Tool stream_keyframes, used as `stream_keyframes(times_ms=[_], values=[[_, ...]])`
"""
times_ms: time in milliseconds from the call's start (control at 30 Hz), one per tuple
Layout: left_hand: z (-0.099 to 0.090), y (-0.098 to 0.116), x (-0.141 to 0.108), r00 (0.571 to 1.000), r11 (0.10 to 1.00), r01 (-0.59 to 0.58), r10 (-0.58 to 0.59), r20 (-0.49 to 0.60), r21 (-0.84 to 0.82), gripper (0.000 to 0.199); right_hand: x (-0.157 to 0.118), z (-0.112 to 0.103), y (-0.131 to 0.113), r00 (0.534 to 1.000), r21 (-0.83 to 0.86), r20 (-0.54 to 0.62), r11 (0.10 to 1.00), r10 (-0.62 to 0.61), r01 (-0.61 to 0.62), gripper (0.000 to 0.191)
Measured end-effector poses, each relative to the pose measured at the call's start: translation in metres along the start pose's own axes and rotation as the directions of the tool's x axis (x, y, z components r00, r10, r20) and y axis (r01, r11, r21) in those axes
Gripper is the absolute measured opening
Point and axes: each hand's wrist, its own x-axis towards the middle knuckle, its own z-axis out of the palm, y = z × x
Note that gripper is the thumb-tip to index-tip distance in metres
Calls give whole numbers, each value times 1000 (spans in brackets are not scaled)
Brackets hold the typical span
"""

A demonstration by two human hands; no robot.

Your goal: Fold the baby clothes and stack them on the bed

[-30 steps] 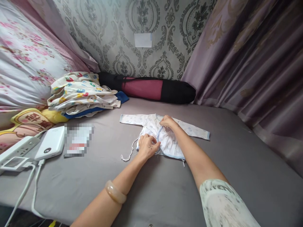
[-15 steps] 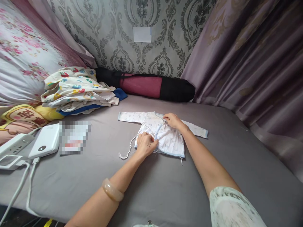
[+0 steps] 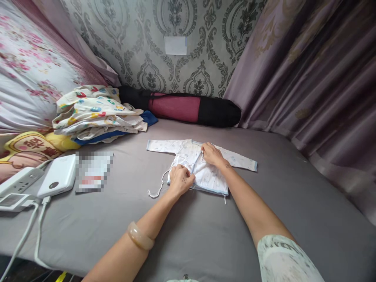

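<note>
A small white baby shirt (image 3: 211, 178) with pale blue trim lies spread on the grey sheet, its sleeves out to both sides. My left hand (image 3: 181, 180) is closed on the lower front edge of the shirt, left of the middle. Higher up on the right, my right hand (image 3: 212, 154) pinches the front of the shirt near the blue trim. Between the two hands the blue-edged front flap runs taut at a slant. A white tie string (image 3: 160, 187) trails from the shirt's left side, and a shorter one hangs below its right hem.
Folded patterned cloths (image 3: 94, 111) and a long black and red bag (image 3: 176, 107) lie along the back. At the left are a white power bank (image 3: 58, 176), a power strip (image 3: 22, 181) with cables, and a blurred packet (image 3: 92, 171). Purple curtains (image 3: 288, 78) hang at the right.
My right hand has moved slightly down and left with the shirt's edge, and the blue-trimmed flap looks straighter. My left hand has barely moved.
</note>
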Motion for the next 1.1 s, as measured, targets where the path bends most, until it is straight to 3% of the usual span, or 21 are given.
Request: stream_keyframes(times_ms=[167,300,500,700,867,967,1067,1100], values=[[3,-3,-1,998,998,-52,53,-18,41,16,-3,29,-10,983,6,-152,995,102,-103,27],[3,-5,-4,994,993,-103,105,-42,65,23,-6,36,-11,965,74,-160,977,208,-199,25],[6,-10,-9,932,922,-355,361,-9,156,38,-39,30,-12,996,95,-71,995,47,-40,42],[16,-17,-4,945,920,-326,314,88,219,46,-62,38,-18,1000,30,6,999,10,-10,63],[1,-25,0,914,906,-404,396,85,128,44,-65,32,-14,995,112,83,993,-46,37,65],[-22,-39,-2,949,943,-304,313,-47,132,37,-76,27,-3,999,161,-22,986,-28,31,62],[-47,-58,-7,990,973,-36,66,-125,230,34,-96,20,12,958,161,-233,979,164,-129,47],[-55,-62,-9,994,969,27,1,-111,247,34,-103,16,17,939,161,-247,965,241,-205,41]])
